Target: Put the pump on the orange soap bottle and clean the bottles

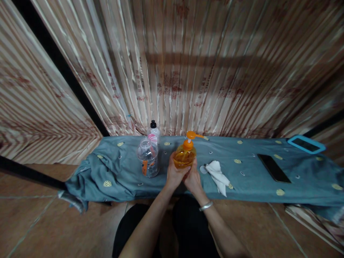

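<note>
An orange pump bottle (185,154) stands upright on a low bench covered with a blue-grey cloth (242,179). My left hand (174,173) is wrapped round the bottle's left side. My right hand (192,177), with a silver bangle on the wrist, clasps its right side and front. Both hands meet below the bottle's body. The pump nozzle (195,135) points right. Just left of the bottle stand a clear plastic bottle (148,157) and a smaller bottle with a black cap (153,132).
A crumpled white tissue (218,175) lies right of the hands. A black phone (273,167) lies farther right, and a blue-framed device (306,144) sits at the bench's far right. Striped curtains (172,64) hang behind. Tiled floor lies in front.
</note>
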Demonstrator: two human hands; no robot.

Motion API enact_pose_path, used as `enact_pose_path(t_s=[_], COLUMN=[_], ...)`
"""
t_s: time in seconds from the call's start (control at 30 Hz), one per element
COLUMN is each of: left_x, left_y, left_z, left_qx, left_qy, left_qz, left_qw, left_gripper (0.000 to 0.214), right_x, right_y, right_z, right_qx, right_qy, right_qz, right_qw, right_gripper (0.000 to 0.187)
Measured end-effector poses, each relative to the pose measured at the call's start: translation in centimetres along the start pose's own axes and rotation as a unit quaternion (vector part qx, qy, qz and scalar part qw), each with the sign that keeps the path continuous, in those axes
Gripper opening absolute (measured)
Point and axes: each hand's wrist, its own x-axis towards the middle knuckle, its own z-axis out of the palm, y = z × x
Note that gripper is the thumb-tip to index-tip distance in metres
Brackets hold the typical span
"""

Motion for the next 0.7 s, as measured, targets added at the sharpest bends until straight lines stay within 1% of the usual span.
enact_pose_path(t_s=[0.1,0.2,0.3,0.4,0.53,0.63,0.7], left_x=[0.0,0.1,0.2,0.1,0.0,-0.1,-0.2], left_y=[0.0,-0.1,0.0,0.2,0.2,-0.3,-0.6], left_z=[0.0,0.0,0.3,0.7,1.3,1.5,1.5], left_qx=[0.015,0.015,0.006,0.019,0.051,0.055,0.055], left_qy=[-0.012,-0.021,-0.039,-0.046,-0.033,-0.036,-0.037], left_qz=[0.009,0.014,0.029,0.038,0.036,0.029,0.023], left_qw=[1.0,1.0,0.999,0.998,0.997,0.997,0.998], left_gripper=[0.083,0.089,0.092,0.093,0.094,0.09,0.09], right_x=[0.1,0.5,1.0,1.9,4.1,6.3,7.8], right_y=[0.4,0.7,1.0,1.3,2.1,2.9,3.6], right_z=[0.3,0.1,-0.3,-1.1,-2.0,-2.7,-3.2], right_qx=[0.006,0.0,-0.014,-0.024,-0.051,-0.08,-0.097], right_qy=[0.008,0.011,0.017,0.022,0.039,0.06,0.071], right_qz=[0.011,0.025,0.039,0.044,0.073,0.104,0.111], right_qw=[1.0,1.0,0.999,0.998,0.995,0.99,0.986], right_gripper=[0.047,0.035,0.03,0.028,0.029,0.03,0.03])
